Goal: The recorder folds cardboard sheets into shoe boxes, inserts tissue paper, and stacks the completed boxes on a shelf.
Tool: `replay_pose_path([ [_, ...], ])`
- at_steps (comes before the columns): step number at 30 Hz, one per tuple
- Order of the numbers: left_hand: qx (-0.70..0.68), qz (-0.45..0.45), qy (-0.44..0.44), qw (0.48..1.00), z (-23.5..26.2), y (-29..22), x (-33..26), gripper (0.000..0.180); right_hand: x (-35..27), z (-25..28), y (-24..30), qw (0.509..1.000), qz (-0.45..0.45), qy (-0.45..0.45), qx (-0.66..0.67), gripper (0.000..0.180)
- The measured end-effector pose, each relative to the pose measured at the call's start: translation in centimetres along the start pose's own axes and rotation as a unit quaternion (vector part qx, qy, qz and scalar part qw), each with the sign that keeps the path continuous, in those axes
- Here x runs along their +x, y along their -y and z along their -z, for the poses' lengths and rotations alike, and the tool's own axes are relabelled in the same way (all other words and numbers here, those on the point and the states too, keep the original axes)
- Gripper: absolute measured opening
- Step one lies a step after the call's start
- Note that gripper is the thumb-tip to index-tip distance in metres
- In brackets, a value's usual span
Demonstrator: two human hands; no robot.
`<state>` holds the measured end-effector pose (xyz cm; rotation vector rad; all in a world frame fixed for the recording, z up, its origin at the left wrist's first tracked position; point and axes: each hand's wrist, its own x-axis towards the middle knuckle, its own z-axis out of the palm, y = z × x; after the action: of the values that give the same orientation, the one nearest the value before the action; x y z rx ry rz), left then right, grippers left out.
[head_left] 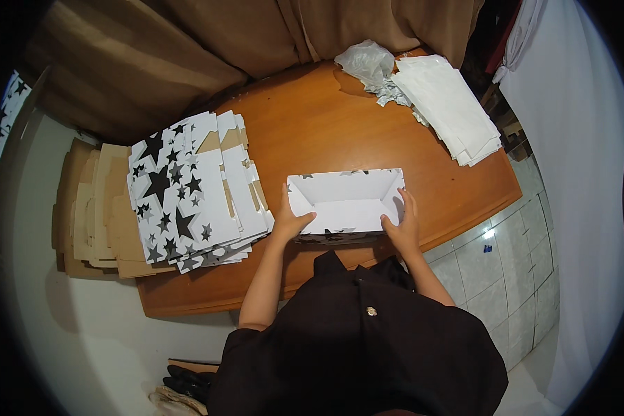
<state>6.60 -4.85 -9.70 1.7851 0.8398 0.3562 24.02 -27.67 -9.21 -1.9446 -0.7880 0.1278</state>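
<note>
An open-topped cardboard box [347,191], white inside with black and grey stars on its outer side, sits at the table's near edge in front of me. My left hand [289,218] grips its left end, thumb over the near rim. Around the right end my right hand [403,220] is closed the same way, thumb on the near corner. The inside of the box holds nothing that I can see. Left of it lies a stack of flat star-printed cardboard sheets [180,194], partly fanned, with cut flaps along the right side.
Plain brown cardboard pieces [97,208] stick out left of the printed stack. At the back right lie a pile of white sheets [451,107] and a crumpled clear plastic bag [369,62]. The wooden table [305,125] ends at a brown curtain [187,41].
</note>
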Motion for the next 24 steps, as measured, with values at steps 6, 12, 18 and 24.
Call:
replay_pose_path([
  [6,0.031,0.001,-0.005,1.0,-0.1,0.3,0.1,0.11,-0.1,0.1,0.8,0.999,-0.027,0.002,-0.019,0.063],
  [12,-0.028,-0.037,-0.018,0.999,0.3,1.7,-0.4,0.1,-0.3,0.3,-0.1,1.0,-0.007,0.007,-0.009,0.062],
  [18,-0.139,0.078,0.015,0.987,2.6,6.9,-3.3,0.094,-0.5,2.0,3.6,0.963,0.107,0.12,-0.218,0.063],
  [24,-0.016,0.029,0.114,0.993,1.5,3.8,-4.8,0.089,-0.7,0.7,1.7,0.932,0.18,0.152,-0.274,0.054],
])
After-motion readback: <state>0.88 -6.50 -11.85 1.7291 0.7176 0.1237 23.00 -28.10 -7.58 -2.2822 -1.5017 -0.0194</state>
